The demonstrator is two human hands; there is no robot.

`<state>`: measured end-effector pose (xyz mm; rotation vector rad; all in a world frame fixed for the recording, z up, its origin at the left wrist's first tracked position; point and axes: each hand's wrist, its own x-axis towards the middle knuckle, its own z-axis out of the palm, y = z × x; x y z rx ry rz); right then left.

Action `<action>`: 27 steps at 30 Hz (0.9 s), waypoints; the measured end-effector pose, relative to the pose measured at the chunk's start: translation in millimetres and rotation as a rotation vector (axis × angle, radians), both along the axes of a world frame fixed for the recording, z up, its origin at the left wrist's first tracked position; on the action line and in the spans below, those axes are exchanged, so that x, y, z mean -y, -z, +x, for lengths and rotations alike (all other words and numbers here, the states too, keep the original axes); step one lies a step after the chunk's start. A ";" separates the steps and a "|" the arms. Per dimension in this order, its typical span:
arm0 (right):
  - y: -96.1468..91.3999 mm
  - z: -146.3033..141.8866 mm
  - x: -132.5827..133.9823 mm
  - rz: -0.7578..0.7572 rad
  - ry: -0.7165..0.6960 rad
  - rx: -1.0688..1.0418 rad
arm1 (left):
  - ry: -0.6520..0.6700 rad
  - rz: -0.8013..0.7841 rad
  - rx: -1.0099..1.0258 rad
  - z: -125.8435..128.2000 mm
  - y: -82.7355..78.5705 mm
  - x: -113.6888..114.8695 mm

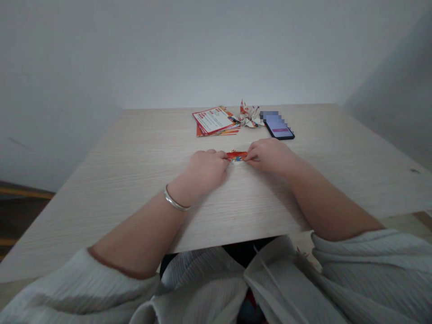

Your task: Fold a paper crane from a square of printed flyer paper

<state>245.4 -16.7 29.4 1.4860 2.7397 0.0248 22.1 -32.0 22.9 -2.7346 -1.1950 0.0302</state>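
A small folded piece of red and orange patterned paper [236,156] lies on the light wooden table [135,171]. My left hand [205,168] pinches its left end with curled fingers; a silver bangle sits on that wrist. My right hand [270,154] pinches its right end, fingers closed too. Both hands rest on the tabletop, and most of the paper is hidden between them.
A stack of colourful printed sheets [216,120] lies further back. Beside it stands a folded paper crane [249,115], and a dark phone [278,127] with a lit screen lies to its right. A plain wall rises behind the table's far edge.
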 end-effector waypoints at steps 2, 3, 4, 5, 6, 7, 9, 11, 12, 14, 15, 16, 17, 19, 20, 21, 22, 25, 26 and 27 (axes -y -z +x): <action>-0.4 -0.1 -0.5 -0.010 0.008 0.001 | -0.012 -0.001 -0.018 2.1 -1.7 1.8; -0.8 0.1 -0.8 -0.013 0.010 0.003 | -0.014 -0.004 -0.017 2.3 -2.1 2.0; -1.4 0.6 -1.2 -0.020 0.009 0.005 | -0.014 -0.008 -0.010 1.9 -2.1 1.8; -2.0 1.6 -1.8 -0.031 0.006 0.002 | -0.010 -0.012 0.000 1.0 -1.6 1.2; -2.5 3.3 -2.5 -0.048 0.004 -0.005 | -0.007 -0.016 0.013 -0.4 -0.9 0.2; -2.9 5.4 -3.5 -0.070 0.000 -0.019 | -0.006 -0.022 0.027 -2.2 0.1 -1.0; -2.5 10.3 -5.7 -0.114 -0.001 -0.060 | 0.000 -0.043 0.061 -5.9 2.4 -4.1; 0.4 13.9 -8.2 -0.134 -0.028 -0.105 | 0.018 -0.071 0.103 -8.9 4.0 -7.3; 3.0 14.7 -9.3 -0.124 -0.027 -0.134 | 0.031 -0.079 0.120 -9.8 4.3 -8.6; 9.8 13.6 -11.3 -0.060 0.033 -0.198 | 0.045 -0.075 0.136 -10.2 3.9 -10.4; 13.7 12.1 -12.0 -0.016 0.081 -0.240 | 0.042 -0.064 0.136 -9.9 3.3 -10.7; 17.6 10.2 -12.6 0.006 0.132 -0.291 | 0.037 -0.052 0.134 -9.4 2.8 -10.7; 21.3 8.2 -13.1 0.009 0.161 -0.344 | 0.031 -0.043 0.135 -8.8 2.4 -10.5; 27.4 5.0 -13.8 0.030 0.124 -0.379 | 0.029 -0.048 0.165 -8.3 2.7 -9.9; 29.6 3.9 -14.2 0.040 0.088 -0.376 | 0.026 -0.059 0.198 -8.5 3.6 -9.8; 31.3 3.3 -14.7 0.049 0.048 -0.367 | 0.016 -0.075 0.242 -9.0 4.9 -9.9; 32.6 3.1 -15.2 0.053 0.012 -0.359 | 0.000 -0.089 0.294 -9.7 6.6 -10.3; 35.1 2.8 -16.8 0.041 -0.050 -0.371 | -0.060 -0.108 0.437 -12.0 12.9 -13.2; 35.8 2.4 -17.0 0.039 -0.058 -0.382 | -0.080 -0.113 0.455 -12.6 15.0 -14.6; 36.4 1.7 -17.0 0.038 -0.054 -0.399 | -0.098 -0.122 0.453 -12.9 16.9 -16.1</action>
